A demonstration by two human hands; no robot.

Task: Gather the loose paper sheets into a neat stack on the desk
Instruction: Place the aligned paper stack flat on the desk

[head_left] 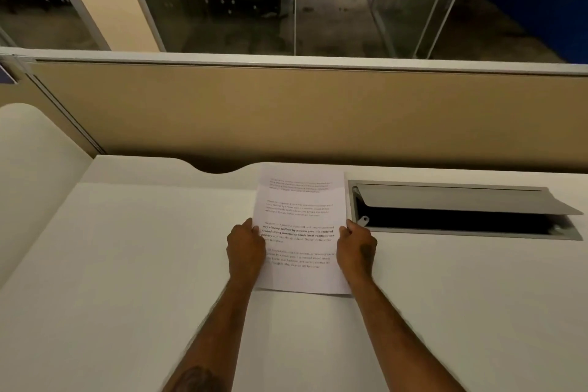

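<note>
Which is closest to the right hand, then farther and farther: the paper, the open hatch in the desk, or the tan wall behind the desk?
From the right hand:
1. Paper: touching it, held at its right edge.
2. Open hatch: just beyond, to the right.
3. Tan wall: farthest, behind the desk.

Office: cubicle partition [286,111], desk [127,264] w/ cable hatch [461,200].
</note>
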